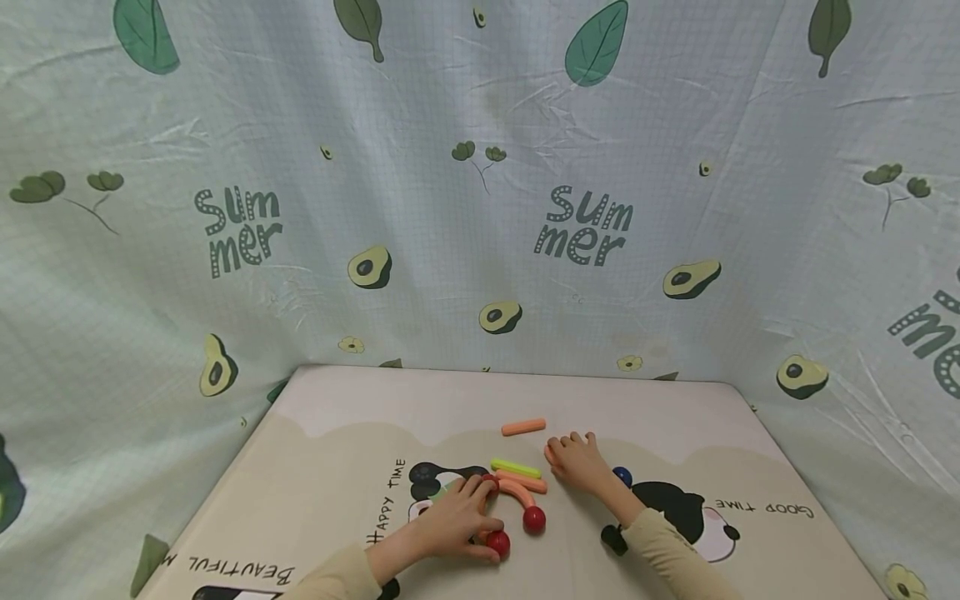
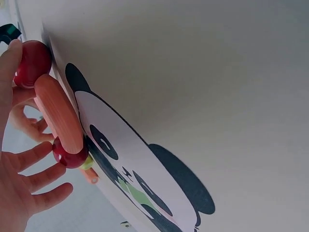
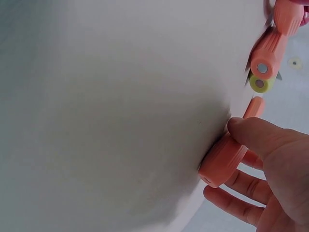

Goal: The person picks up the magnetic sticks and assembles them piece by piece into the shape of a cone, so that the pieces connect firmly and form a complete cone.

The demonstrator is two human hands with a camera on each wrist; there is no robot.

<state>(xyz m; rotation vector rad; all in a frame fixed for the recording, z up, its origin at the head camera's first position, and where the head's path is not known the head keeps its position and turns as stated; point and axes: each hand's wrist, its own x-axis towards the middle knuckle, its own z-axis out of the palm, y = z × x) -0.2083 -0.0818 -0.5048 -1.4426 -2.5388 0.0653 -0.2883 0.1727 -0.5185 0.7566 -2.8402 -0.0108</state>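
My left hand (image 1: 453,521) pinches a red ball (image 1: 497,544) between thumb and forefinger. Its other fingers stretch toward a second red ball (image 1: 489,481). In the left wrist view, a ribbed orange stick (image 2: 58,113) spans between two red balls; from the head view my hand hides it. Beside it, a curved orange stick (image 1: 517,490) runs to a third red ball (image 1: 535,520). My right hand (image 1: 581,463) grips another orange stick (image 3: 224,157) between thumb and fingers, low over the table.
A yellow-green stick (image 1: 516,468) and an orange stick (image 1: 522,482) lie side by side between the hands. Farther back lies a loose orange stick (image 1: 522,427). A blue ball (image 1: 622,476) sits beyond my right forearm. The table (image 1: 337,417) has printed pandas; a patterned curtain (image 1: 450,250) hangs behind.
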